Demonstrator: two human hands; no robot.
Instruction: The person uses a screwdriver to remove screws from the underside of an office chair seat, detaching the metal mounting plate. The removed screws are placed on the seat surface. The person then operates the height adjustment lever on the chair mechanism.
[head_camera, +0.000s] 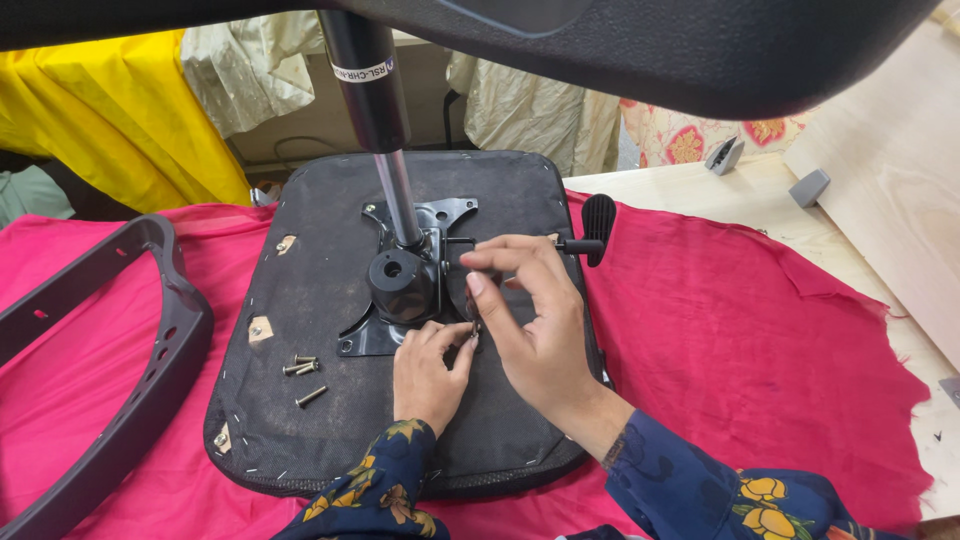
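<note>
An upturned black chair seat (320, 270) lies on a pink cloth, with a black metal mechanism plate (400, 290) and a gas lift cylinder (385, 130) standing up from it. My left hand (428, 375) pinches a small screw (474, 335) at the plate's near right corner. My right hand (530, 320) hovers just above, fingers curled around the same screw. Three loose screws (303, 378) lie on the seat to the left of my hands. A black lever handle (592, 232) sticks out to the right of the plate.
A pink cloth (760, 330) covers a light wooden table (870, 200). A curved dark plastic chair frame (120, 360) lies at the left. The black chair base (650, 50) looms overhead. Yellow and cream fabrics (110, 110) hang behind. Small grey parts (808, 186) rest on the table.
</note>
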